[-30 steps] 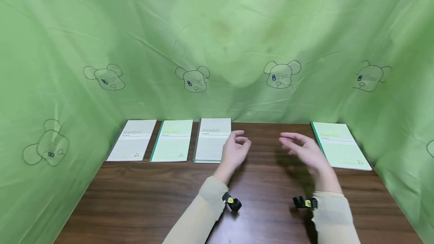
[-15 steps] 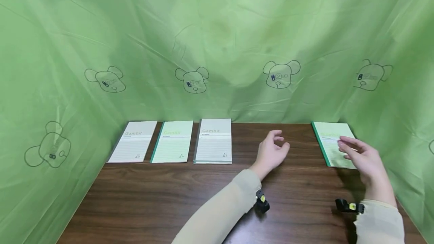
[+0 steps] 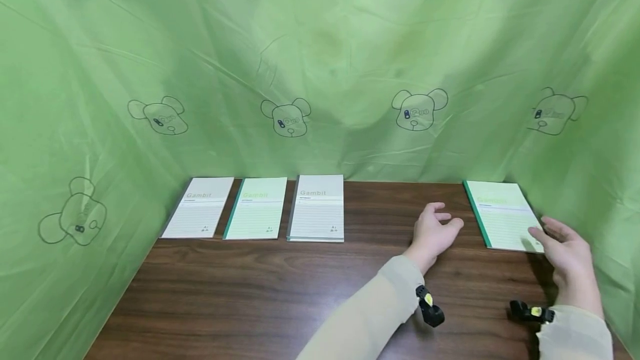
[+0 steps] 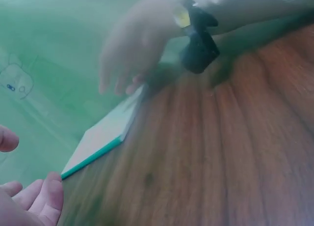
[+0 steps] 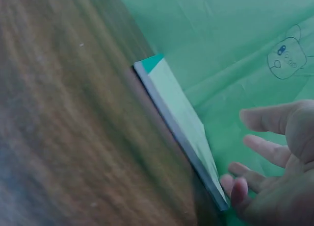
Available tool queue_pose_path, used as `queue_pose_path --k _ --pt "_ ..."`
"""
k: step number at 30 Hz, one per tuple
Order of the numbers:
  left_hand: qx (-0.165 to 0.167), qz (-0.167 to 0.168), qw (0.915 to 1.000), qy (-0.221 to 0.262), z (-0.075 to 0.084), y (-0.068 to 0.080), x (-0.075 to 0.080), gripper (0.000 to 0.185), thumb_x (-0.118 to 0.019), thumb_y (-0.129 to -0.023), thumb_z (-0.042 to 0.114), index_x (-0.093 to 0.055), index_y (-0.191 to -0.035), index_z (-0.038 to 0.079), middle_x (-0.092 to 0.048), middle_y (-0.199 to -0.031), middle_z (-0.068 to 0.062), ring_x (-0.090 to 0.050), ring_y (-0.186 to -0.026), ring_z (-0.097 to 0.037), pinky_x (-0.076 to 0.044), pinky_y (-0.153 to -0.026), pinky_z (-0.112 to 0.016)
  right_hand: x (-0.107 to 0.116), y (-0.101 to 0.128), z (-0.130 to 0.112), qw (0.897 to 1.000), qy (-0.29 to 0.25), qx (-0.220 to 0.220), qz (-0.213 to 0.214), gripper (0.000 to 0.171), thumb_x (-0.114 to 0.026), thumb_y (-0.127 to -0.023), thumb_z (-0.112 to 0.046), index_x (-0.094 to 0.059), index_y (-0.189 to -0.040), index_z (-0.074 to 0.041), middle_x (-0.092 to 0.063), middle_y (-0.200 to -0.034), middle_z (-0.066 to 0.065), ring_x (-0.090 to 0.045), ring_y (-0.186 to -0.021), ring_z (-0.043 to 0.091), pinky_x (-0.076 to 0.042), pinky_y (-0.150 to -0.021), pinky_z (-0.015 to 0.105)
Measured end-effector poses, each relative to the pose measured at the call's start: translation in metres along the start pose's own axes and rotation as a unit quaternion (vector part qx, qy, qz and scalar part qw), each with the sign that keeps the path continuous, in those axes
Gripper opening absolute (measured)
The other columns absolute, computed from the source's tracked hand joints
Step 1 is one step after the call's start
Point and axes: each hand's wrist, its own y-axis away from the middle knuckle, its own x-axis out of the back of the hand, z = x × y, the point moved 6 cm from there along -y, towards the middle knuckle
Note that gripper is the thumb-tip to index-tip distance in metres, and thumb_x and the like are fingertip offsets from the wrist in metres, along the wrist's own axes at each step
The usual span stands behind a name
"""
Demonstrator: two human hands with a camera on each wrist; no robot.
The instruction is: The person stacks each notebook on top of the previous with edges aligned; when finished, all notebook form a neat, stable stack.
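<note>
A dark brown wood-grain table (image 3: pixel 260 293) fills the lower part of the head view. Green cloth (image 3: pixel 325 54) hangs behind it and down both sides, creased and folded, printed with outline drawings of bear heads (image 3: pixel 286 117) in a row. Soft, even light falls on the cloth.

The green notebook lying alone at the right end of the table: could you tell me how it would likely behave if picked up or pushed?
The green notebook looks thin and lies flat, so it is probably light and would flex if lifted by one corner. On the smooth wooden table it would likely slide rather than tip or roll. The right hand, at its near right corner, may need to pry up an edge.
</note>
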Motion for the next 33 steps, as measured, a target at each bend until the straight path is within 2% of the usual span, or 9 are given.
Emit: queue_pose_path --k 2,5,7,11,13,16,23,26,33 --pt "0.012 -0.001 0.9999 -0.010 -0.003 0.002 -0.006 0.044 -0.083 -0.092 0.021 -0.069 -0.134 0.026 -0.077 -0.112 0.010 -0.067 -0.115 -0.013 -0.054 -0.092 -0.027 0.000 -0.001 0.002 0.998 0.068 -0.012 0.004 0.074 -0.069 -0.107 -0.042 -0.036 -0.172 -0.028 -0.043 -0.171 -0.006 -0.031 -0.155 0.009 -0.038 -0.086 0.002" --pt "0.017 -0.005 0.9989 -0.043 -0.010 0.003 -0.012 0.046 -0.083 -0.092 0.021 -0.068 -0.135 0.027 -0.077 -0.115 0.011 -0.064 -0.118 -0.012 -0.052 -0.095 -0.028 -0.002 -0.004 0.002 0.990 0.140 -0.020 -0.008 0.082 -0.064 -0.109 -0.042 -0.024 -0.175 -0.014 -0.018 -0.178 0.022 -0.026 -0.159 0.037 -0.046 -0.085 0.012" --pt "0.014 -0.011 0.9975 -0.068 -0.013 0.002 -0.016 0.047 -0.082 -0.091 0.023 -0.068 -0.136 0.028 -0.077 -0.118 0.011 -0.063 -0.119 -0.011 -0.052 -0.096 -0.028 -0.003 -0.006 0.001 0.984 0.176 -0.024 -0.021 0.087 -0.064 -0.108 -0.039 -0.015 -0.174 -0.008 -0.013 -0.176 0.034 -0.026 -0.154 0.051 -0.056 -0.095 0.029" --pt "0.004 -0.027 0.9932 -0.113 -0.017 0.004 -0.021 0.049 -0.082 -0.091 0.024 -0.067 -0.138 0.027 -0.076 -0.120 0.010 -0.064 -0.117 -0.011 -0.052 -0.096 -0.026 -0.008 -0.007 0.002 0.972 0.228 -0.035 -0.044 0.097 -0.069 -0.106 -0.033 -0.004 -0.172 -0.002 -0.012 -0.170 0.043 -0.029 -0.147 0.059 -0.055 -0.097 0.064" --pt "0.002 -0.039 0.9898 -0.137 -0.017 0.006 -0.023 0.051 -0.082 -0.090 0.024 -0.067 -0.138 0.025 -0.075 -0.120 0.009 -0.064 -0.115 -0.010 -0.052 -0.095 -0.025 -0.010 -0.007 0.002 0.967 0.247 -0.033 -0.049 0.099 -0.070 -0.105 -0.031 -0.004 -0.171 0.000 -0.014 -0.167 0.047 -0.032 -0.142 0.059 -0.059 -0.087 0.057" --pt "0.000 -0.052 0.9846 -0.167 -0.016 0.010 -0.026 0.051 -0.082 -0.090 0.023 -0.067 -0.139 0.022 -0.074 -0.119 0.009 -0.065 -0.114 -0.008 -0.052 -0.094 -0.024 -0.014 -0.007 0.000 0.962 0.264 -0.017 -0.060 0.100 -0.074 -0.102 -0.028 -0.008 -0.171 0.002 -0.017 -0.164 0.049 -0.036 -0.134 0.057 -0.053 -0.080 0.042" --pt "-0.004 -0.049 0.9784 -0.201 -0.017 0.011 -0.032 0.048 -0.082 -0.090 0.025 -0.068 -0.136 0.021 -0.074 -0.117 0.011 -0.064 -0.114 -0.008 -0.051 -0.095 -0.023 -0.028 -0.006 -0.005 0.960 0.261 0.022 -0.100 0.105 -0.080 -0.099 -0.021 -0.007 -0.170 0.006 -0.014 -0.169 0.044 -0.032 -0.142 0.062 -0.045 -0.103 0.064" --pt "0.004 -0.053 0.9797 -0.193 -0.020 0.010 -0.033 0.048 -0.081 -0.090 0.025 -0.068 -0.136 0.022 -0.073 -0.117 0.012 -0.064 -0.114 -0.008 -0.052 -0.093 -0.024 -0.033 -0.004 -0.009 0.957 0.263 0.040 -0.114 0.106 -0.082 -0.098 -0.019 -0.009 -0.169 0.009 -0.019 -0.167 0.045 -0.033 -0.142 0.062 -0.045 -0.103 0.062" --pt "0.031 -0.045 0.9898 -0.131 -0.027 0.007 -0.034 0.047 -0.081 -0.089 0.019 -0.068 -0.134 0.021 -0.070 -0.115 0.010 -0.062 -0.106 -0.006 -0.053 -0.085 -0.026 -0.037 0.001 -0.017 0.958 0.263 0.046 -0.109 0.098 -0.079 -0.102 -0.029 -0.018 -0.169 0.010 -0.032 -0.164 0.044 -0.040 -0.143 0.060 -0.048 -0.086 0.031"
